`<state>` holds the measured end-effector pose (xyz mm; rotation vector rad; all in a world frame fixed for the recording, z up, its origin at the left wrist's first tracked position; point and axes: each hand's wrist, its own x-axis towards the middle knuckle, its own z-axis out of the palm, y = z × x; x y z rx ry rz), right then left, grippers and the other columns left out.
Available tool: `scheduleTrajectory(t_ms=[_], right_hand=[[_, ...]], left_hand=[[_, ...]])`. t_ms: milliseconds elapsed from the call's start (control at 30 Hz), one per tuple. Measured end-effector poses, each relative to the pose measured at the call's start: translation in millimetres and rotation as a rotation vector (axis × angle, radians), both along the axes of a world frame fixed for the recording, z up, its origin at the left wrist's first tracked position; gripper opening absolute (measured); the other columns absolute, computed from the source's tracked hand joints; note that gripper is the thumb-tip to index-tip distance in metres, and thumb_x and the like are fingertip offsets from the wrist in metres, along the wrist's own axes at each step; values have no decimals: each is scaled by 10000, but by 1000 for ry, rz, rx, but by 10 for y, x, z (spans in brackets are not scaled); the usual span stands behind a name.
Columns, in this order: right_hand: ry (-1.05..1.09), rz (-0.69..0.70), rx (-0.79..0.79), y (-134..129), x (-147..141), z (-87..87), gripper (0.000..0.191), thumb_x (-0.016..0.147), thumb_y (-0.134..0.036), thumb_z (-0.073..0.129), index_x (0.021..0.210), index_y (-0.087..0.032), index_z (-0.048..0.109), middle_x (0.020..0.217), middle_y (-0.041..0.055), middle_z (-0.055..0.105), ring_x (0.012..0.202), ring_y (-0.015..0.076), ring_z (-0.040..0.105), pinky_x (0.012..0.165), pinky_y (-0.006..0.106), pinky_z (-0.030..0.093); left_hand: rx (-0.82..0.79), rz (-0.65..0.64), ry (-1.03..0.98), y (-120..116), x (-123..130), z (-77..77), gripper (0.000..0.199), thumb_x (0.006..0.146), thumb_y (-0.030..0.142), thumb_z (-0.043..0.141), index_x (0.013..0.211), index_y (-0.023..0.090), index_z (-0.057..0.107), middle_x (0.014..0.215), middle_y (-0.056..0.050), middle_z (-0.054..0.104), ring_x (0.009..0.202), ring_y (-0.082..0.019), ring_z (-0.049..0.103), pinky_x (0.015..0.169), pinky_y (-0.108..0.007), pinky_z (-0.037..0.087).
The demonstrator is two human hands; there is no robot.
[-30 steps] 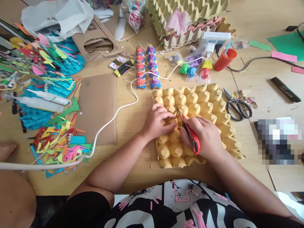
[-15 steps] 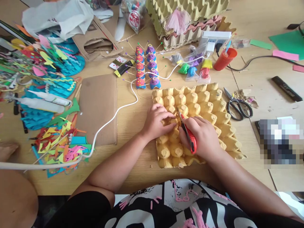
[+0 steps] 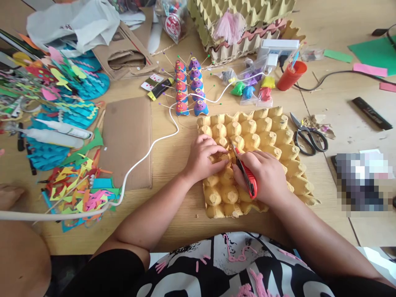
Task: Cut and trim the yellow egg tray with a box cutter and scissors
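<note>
A yellow egg tray [image 3: 230,198] lies upside down on the table in front of me, its cups pointing up. My right hand [image 3: 267,175] is closed around a red and black utility knife [image 3: 251,183]. The knife's blade meets the tray between two rows of cups, left of the middle. My left hand [image 3: 206,161] grips the tray just left of the blade, thumb and fingers around a cup. Its fingertips are partly hidden among the cups. Beyond the tray stand two rows of painted egg-cup caterpillars [image 3: 182,108] with pins as feelers.
Scissors [image 3: 309,134] lie right of the tray, near an orange cup [image 3: 292,75]. A white cable [image 3: 145,154] crosses the table at left, over a cardboard sheet [image 3: 126,144]. Colourful paper scraps [image 3: 80,194] and glue bottles [image 3: 55,138] lie farther left. More egg trays [image 3: 201,24] are stacked behind.
The knife blade has shifted slightly away from me and to the left along the groove between the cups. My left hand keeps its place on the tray.
</note>
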<state>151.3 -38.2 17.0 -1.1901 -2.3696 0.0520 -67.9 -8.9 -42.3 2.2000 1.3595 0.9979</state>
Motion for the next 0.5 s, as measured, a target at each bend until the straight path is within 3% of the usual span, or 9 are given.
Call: scheduleTrajectory(t_ms=[233,400,500], right_hand=[[3,-28,-49,-1,-6,-15,83,973,-288,575,914,-230,576,739,19,618,690,205,551,655,324,415],[-5,33,0,19,19,-14,114,959,-290,588,859,-240,570,688,6,589,651,200,520,659,333,393],[2,13,-61,56,36,-22,107,964,-303,585,882,-235,574,714,15,613,665,205,533,673,335,390]], left_hand=[[0,-10,-36,-2,3,15,200,858,406,831,954,233,808,812,-28,715,1056,-260,579,1062,-435,447],[-15,6,-12,-7,5,14,183,846,389,846,957,247,810,833,-28,712,1079,-263,572,1074,-434,444],[-13,2,-13,-7,0,14,200,851,408,846,967,249,811,823,-29,703,1079,-264,567,1073,-431,444]])
